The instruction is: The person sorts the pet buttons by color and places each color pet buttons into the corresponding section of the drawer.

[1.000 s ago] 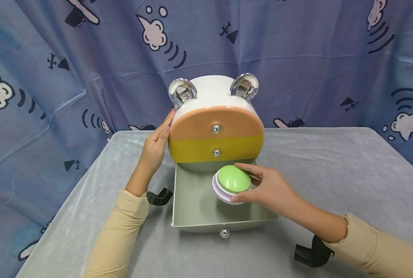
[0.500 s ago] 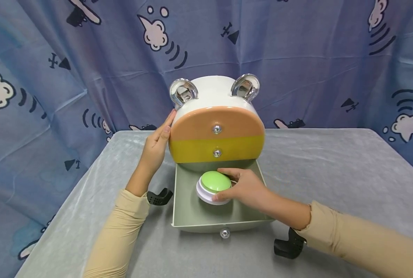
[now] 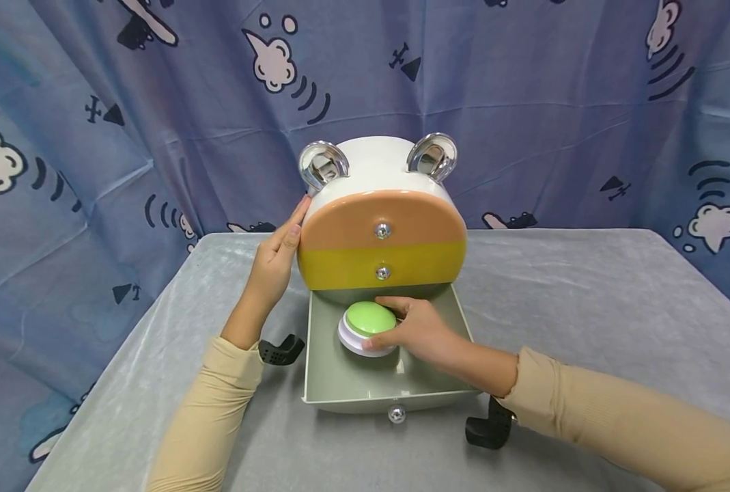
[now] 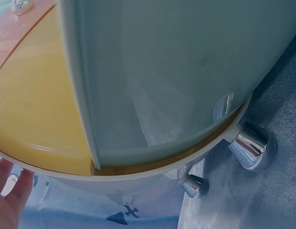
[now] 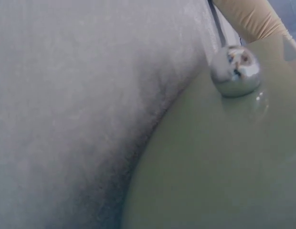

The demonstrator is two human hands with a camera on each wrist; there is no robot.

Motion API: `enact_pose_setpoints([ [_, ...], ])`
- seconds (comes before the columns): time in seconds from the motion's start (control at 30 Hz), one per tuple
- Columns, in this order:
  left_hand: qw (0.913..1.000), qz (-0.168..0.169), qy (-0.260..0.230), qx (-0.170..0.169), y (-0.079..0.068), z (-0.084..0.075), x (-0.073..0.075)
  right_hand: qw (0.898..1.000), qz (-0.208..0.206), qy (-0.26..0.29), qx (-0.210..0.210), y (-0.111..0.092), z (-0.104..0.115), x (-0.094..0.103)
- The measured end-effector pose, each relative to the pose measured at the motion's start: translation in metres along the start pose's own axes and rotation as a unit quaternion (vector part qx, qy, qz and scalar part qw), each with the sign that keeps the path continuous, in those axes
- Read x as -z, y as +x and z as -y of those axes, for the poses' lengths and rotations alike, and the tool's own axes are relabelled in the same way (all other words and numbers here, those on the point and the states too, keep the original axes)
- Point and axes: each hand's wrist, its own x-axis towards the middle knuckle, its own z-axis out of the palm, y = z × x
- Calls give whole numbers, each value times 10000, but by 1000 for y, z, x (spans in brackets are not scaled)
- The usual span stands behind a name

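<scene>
A round push button [image 3: 371, 318] with a green dome and a white base is inside the pulled-out grey-green drawer [image 3: 334, 379], left of its middle. My right hand [image 3: 423, 333] holds it from the right, thumb at the front and fingers behind; whether its base touches the drawer floor I cannot tell. My left hand [image 3: 274, 263] lies with extended fingers against the left side of the small cabinet [image 3: 383, 160], which has a white shell and silver ears. In the left wrist view, fingertips [image 4: 25, 183] of that hand touch the cabinet's rim. The right wrist view shows neither the button nor my right hand.
Two upper drawers, orange [image 3: 346, 222] and yellow [image 3: 340, 268], are closed, each with a silver knob. Another silver knob [image 3: 397, 414] sticks out from the open drawer's front. Grey cloth covers the table [image 3: 561, 294]; a blue patterned curtain [image 3: 524, 137] hangs behind.
My right hand has carried the push button leftward within the drawer, quickly at first and then only slightly. My left hand and the cabinet have stayed in place.
</scene>
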Motion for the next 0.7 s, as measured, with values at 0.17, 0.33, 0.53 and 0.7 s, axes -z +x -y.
enact_pose_setpoints([
  [0.17,10000,-14,-11,-5,0,0,-1,10000,-32,-40,82,4,-3,-2],
  [0.33,10000,-4,-3,-23,0,-1,-1,9997,-74,-178,163,7,-6,-3],
  [0.53,10000,-24,31,-14,0,-1,0,9988,-120,-429,214,9,-8,-4],
  [0.7,10000,-12,14,-24,0,-1,0,9978,-192,-585,247,10,-9,-5],
])
